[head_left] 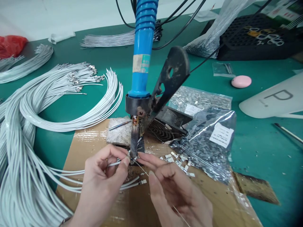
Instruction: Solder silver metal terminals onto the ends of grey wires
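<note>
A blue-handled soldering iron (143, 41) is clamped tip-down in a black metal stand (171, 71). Close to its tip, my left hand (103, 179) is closed, pinching a white cable (115, 164) between thumb and fingers. My right hand (177, 186) is closed around a thin solder wire (141, 168), which runs from the palm up to the tip. The right index finger reaches almost to the tip; whether it touches a small part there I cannot tell. Below the tip lie cable ends, one carrying a small metal terminal (142, 182).
Bundles of white cables (17, 132) cover the left side. Small connectors (183, 162) are scattered on the cardboard (113, 208), beside a bag of dark parts (201, 142). Behind the iron stand a black fan (165, 126) and a fibrous pad (118, 132). A white cup (272, 97) lies at right.
</note>
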{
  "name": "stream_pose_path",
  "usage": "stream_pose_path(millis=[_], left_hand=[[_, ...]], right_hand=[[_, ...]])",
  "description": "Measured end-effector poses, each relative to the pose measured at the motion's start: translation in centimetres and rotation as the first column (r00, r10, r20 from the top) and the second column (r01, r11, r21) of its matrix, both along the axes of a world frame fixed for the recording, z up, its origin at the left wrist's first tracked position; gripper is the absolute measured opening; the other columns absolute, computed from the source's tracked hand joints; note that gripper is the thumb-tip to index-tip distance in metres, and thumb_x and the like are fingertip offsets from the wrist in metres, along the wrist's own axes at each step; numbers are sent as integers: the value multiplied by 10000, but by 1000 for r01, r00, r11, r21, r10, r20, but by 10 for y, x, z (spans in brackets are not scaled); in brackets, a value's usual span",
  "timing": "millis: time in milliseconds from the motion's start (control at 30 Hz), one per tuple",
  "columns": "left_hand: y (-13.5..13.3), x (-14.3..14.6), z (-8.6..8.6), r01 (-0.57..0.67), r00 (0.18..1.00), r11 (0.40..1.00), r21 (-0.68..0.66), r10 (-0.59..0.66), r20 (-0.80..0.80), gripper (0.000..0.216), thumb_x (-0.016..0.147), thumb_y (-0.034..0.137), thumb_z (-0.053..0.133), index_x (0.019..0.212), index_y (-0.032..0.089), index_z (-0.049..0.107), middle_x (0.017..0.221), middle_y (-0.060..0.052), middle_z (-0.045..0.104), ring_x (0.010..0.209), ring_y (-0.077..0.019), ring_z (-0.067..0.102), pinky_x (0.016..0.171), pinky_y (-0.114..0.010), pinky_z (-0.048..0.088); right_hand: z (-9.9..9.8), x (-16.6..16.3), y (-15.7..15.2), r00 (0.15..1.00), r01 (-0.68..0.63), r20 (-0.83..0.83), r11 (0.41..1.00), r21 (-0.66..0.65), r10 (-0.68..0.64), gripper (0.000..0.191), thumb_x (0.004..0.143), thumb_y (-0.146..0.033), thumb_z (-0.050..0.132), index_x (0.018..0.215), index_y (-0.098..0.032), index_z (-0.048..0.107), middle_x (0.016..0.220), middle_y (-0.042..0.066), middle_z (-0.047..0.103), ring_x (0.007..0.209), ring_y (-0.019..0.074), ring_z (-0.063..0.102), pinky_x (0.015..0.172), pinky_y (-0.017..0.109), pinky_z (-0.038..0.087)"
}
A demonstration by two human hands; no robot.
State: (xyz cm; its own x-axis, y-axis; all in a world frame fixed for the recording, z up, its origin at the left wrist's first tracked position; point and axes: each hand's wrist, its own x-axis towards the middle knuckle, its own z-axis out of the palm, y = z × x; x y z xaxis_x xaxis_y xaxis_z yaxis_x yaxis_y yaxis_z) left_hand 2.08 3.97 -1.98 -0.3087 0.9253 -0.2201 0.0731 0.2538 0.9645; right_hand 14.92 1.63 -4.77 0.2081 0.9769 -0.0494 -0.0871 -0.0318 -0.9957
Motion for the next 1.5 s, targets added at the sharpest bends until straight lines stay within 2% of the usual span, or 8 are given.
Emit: stream_pose_path(millis=[300,533,667,767,933,1100,1233,1500], left_hand=[[-7,-2,-5,-3,998,1000,-8,3,58,151,849,153,752,708,200,722,777,8,736,594,-86,563,510,-151,394],[-4,-1,-3,-2,999,1000,1,2,46,132,770,149,789,663,185,721,736,-15,747,624,-115,625,540,-162,448],[-2,-1,-2,-14,999,1000,-1,14,33,135,779,163,788,665,191,721,745,-16,744,634,-117,613,493,-160,388],[-2,-2,-3,5,1000,1000,-10,-5,24,129,769,162,794,664,189,724,740,-27,741,667,-137,632,485,-170,376],[-3,-3,-3,9,998,1000,-18,-8,60,142,818,167,768,689,196,718,760,-14,735,637,-118,599,505,-171,388],[-2,-5,-3,18,999,1000,-21,-18,37,131,769,156,795,667,190,720,751,-8,742,592,-97,565,512,-161,403],[-2,-5,-2,16,1000,1000,-26,-16,23,123,765,158,787,665,189,725,721,-4,739,581,-94,565,513,-153,412],[-3,-1,0,1,1000,1000,-2,0,30,136,756,143,782,650,194,713,730,-1,735,585,-98,577,503,-158,419]], right_hand=[[1,1,1,1000,-4,27,1000,10,4,244,979,-149,617,762,-255,582,1129,66,851,975,201,842,877,266,671],[0,1,0,999,-4,34,1000,25,4,243,966,-127,624,757,-249,599,1117,67,847,972,201,840,888,275,668],[1,-1,1,1000,4,4,1000,19,-4,251,964,-116,631,756,-251,594,1120,39,846,958,177,839,888,244,657],[1,-1,1,1000,3,0,1000,27,-3,241,948,-112,646,757,-253,605,1118,35,848,945,182,840,905,270,658],[1,1,0,1000,-21,24,1000,12,20,229,947,-123,637,765,-256,603,1133,43,847,974,187,838,902,269,660],[2,3,0,999,-34,35,999,-19,35,237,969,-151,617,756,-251,593,1142,50,850,1001,187,838,886,242,657],[2,3,0,998,-31,46,999,5,31,233,968,-149,623,758,-248,605,1133,59,850,1003,198,837,905,263,654],[0,0,0,1000,1,27,1000,19,-2,236,953,-114,643,769,-255,604,1092,-3,841,1017,138,819,925,199,617]])
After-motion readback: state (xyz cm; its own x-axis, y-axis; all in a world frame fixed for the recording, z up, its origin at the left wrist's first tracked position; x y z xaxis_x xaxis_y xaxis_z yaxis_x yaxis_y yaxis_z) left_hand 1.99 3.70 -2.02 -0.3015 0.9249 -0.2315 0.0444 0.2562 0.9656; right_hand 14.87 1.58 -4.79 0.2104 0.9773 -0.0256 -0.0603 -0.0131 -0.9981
